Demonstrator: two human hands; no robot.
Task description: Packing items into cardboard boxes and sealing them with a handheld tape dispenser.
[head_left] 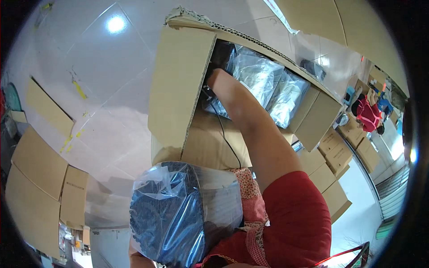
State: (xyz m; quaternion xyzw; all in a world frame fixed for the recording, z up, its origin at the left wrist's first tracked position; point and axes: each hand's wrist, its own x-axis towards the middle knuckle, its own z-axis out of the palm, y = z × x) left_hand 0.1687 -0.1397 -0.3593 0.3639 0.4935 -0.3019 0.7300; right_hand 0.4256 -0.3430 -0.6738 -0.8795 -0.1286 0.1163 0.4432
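Note:
A large open cardboard box (pixel 181 85) stands in front of me, with several clear plastic-wrapped packages (pixel 257 73) inside. My right arm reaches down into it, and my right hand (pixel 217 79) goes in beside the packages, its fingers hidden behind the left flap. Against my body rests a clear plastic bag (pixel 167 214) with dark blue, scalloped-edged contents. A bit of my left arm (pixel 139 258) shows under the bag's lower left; the left hand's fingers are hidden. A thin black cord (pixel 226 138) runs from the box toward my apron (pixel 252 201).
Cardboard boxes stand at the left (pixel 35 174) and are stacked at the right (pixel 333 152). A loose cardboard piece (pixel 49 107) lies on the tiled floor (pixel 107 67). Another large carton (pixel 321 18) is at the upper right. A person in red (pixel 368 114) is farther off.

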